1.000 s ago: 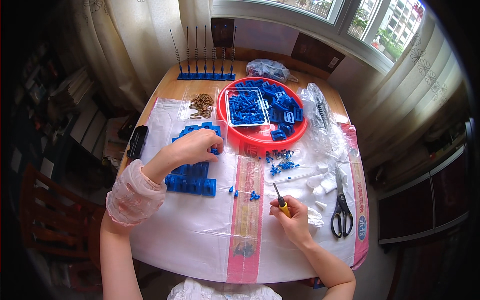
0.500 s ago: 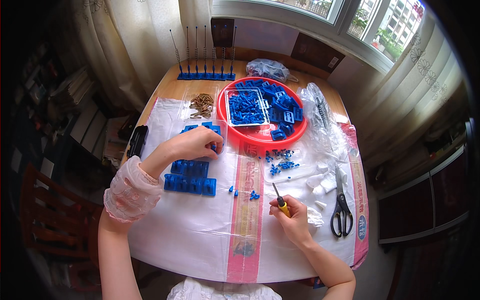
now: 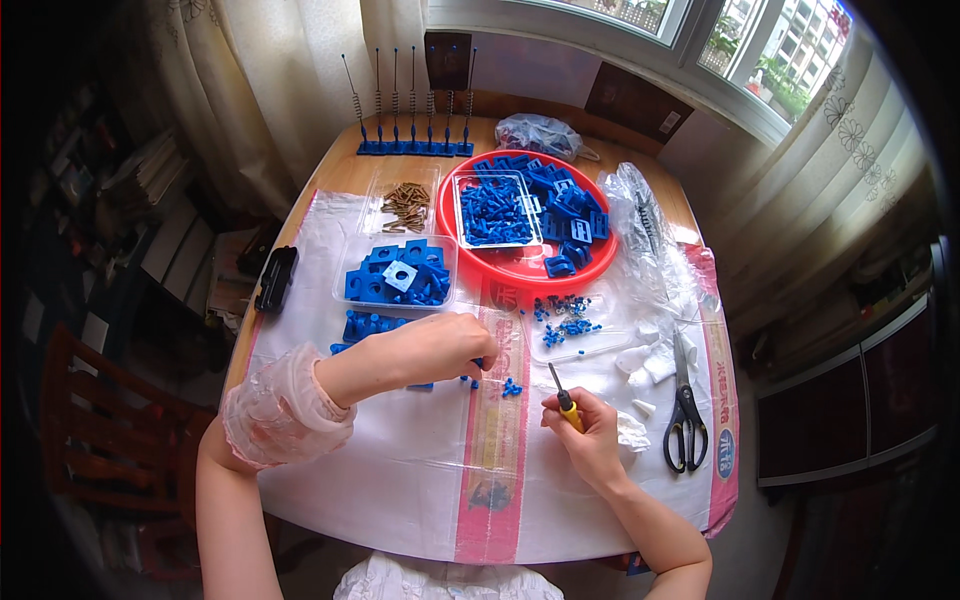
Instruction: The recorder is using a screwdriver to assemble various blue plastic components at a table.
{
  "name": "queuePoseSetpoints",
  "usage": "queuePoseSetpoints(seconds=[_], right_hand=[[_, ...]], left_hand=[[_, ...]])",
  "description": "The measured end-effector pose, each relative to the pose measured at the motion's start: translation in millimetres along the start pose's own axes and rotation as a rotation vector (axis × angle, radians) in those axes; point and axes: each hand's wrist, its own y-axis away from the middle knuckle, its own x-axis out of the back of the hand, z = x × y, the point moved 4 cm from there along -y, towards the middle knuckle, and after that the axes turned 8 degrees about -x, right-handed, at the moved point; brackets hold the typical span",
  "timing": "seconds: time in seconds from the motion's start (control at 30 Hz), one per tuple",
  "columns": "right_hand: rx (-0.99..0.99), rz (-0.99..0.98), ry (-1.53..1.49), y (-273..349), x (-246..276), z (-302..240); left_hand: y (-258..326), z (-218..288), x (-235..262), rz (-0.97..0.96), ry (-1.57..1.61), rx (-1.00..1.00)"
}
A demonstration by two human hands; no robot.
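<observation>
My left hand (image 3: pixel 462 343) is closed in a pinch over the middle of the cloth. A small blue part (image 3: pixel 478 363) shows under its fingertips, mostly hidden by them. Two small blue pieces (image 3: pixel 468 382) and a little cluster of blue pieces (image 3: pixel 512 387) lie just below that hand. My right hand (image 3: pixel 588 420) is closed around a screwdriver (image 3: pixel 566 402) with a yellow and black handle, its tip pointing up and away. Left of centre, rows of blue blocks (image 3: pixel 370 325) are partly covered by my left forearm. Behind them, a clear tub (image 3: pixel 452 290) holds blue square plates and small blue parts.
A red basin (image 3: pixel 480 265) holds blue parts and a clear box. Brass-coloured pins (image 3: pixel 406 207) fill another box. Small blue bits lie on a clear lid (image 3: pixel 590 345). Scissors (image 3: pixel 685 420), plastic bags (image 3: pixel 645 230), a black case (image 3: pixel 276 279) and a spring rack (image 3: pixel 415 148) stand around.
My left hand has moved out of the clear tub, toward me and to the right, over the small blue pieces. My right hand still holds the screwdriver in nearly the same place.
</observation>
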Motion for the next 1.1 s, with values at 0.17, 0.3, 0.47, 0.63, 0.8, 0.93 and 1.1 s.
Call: queuePoseSetpoints(seconds=[0.17,0.3,0.47,0.63,0.8,0.93,1.1], right_hand=[[-0.004,-0.011,0.011,0.5,-1.3,-3.0],[-0.005,-0.016,-0.002,0.3,-1.0,-1.3],[-0.002,-0.015,-0.002,0.3,0.4,-0.8],[-0.001,-0.014,0.008,0.7,-1.1,-2.3],[-0.004,-0.018,0.012,0.3,-1.0,0.1],[-0.018,-0.016,0.004,0.3,-1.9,-1.1],[0.0,-0.022,0.016,0.0,-0.9,-0.6]], left_hand=[[-3.7,-5.5,-8.1,-0.039,-0.047,0.041],[-1.8,-9.2,-4.4,0.049,-0.002,0.005],[12.8,-14.9,47.1,0.264,0.047,0.01],[42.7,-53.3,76.3,0.391,-0.199,0.24],[45.6,-57.9,57.8,0.349,-0.278,0.272],[37.0,-58.7,44.2,0.367,-0.363,0.254],[26.5,-59.5,37.9,0.341,-0.395,0.281]])
